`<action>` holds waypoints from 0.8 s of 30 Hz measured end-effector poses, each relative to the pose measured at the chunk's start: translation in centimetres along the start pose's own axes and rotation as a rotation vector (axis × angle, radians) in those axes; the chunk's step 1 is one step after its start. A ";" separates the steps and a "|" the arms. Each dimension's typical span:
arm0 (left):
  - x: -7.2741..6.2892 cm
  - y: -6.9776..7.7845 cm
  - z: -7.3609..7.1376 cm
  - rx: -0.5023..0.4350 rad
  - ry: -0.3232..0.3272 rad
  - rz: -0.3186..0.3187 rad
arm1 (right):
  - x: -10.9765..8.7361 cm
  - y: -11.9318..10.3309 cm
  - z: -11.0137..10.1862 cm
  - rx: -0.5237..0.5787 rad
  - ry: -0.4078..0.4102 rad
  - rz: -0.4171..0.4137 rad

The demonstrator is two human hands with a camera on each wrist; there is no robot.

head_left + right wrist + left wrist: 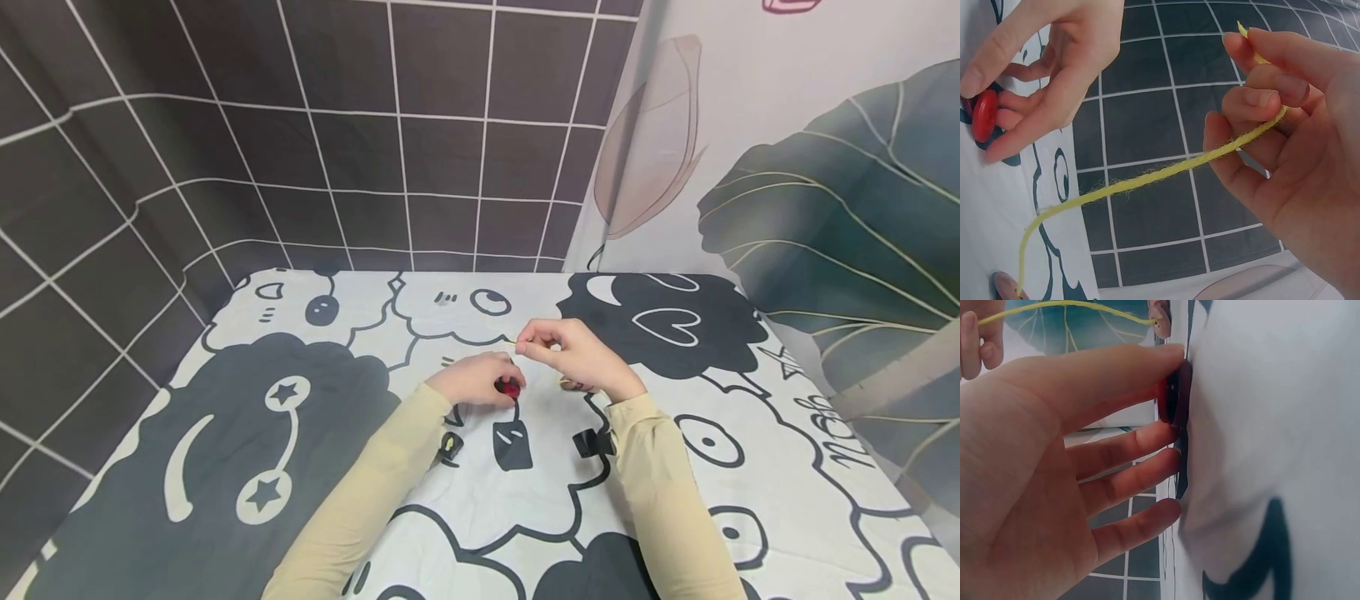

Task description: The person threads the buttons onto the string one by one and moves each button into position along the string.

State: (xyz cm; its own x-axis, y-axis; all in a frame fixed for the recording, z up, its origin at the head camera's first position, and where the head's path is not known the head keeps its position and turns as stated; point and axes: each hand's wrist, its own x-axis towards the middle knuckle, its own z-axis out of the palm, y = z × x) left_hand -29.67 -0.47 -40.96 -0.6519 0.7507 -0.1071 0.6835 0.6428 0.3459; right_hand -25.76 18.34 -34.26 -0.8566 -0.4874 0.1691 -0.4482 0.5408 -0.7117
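My left hand [480,379] is low over the patterned cloth, thumb and forefinger pinching a round red button [985,116]. In the left wrist view a dark disc [1183,394] lies right against the red one, on the cloth side. Raised a little higher, my right hand [573,354] pinches a yellow yarn [1147,179] near its end, and the tip [1242,28] sticks out past the thumb and forefinger. From there the yarn sags down to a brownish-pink button [1006,285] on the cloth, meeting it at a hole.
A small black piece with a yellow-green patch [450,447] lies beside my left forearm. Another black piece [592,443], bow-shaped, is against my right sleeve. The cloth [517,500] has cartoon drawings; a dark tiled curtain [442,150] hangs behind, a leaf-print one [862,208] at right.
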 end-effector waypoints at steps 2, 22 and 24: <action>0.1 0.0 0.1 0.001 0.000 -0.004 | 0.0 0.1 0.0 -0.016 0.000 -0.010; 0.2 -0.1 -0.3 -0.013 0.069 0.006 | -0.1 0.2 0.0 0.018 -0.026 0.034; 0.1 -0.2 -0.6 -0.025 0.095 0.014 | -0.2 0.2 -0.1 0.038 -0.031 0.062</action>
State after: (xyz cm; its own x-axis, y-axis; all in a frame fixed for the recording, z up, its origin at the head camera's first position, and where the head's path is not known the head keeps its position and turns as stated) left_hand -30.02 -0.62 -40.46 -0.6715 0.7408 -0.0138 0.6850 0.6278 0.3696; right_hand -25.71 18.61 -34.41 -0.8740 -0.4750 0.1028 -0.3836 0.5445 -0.7459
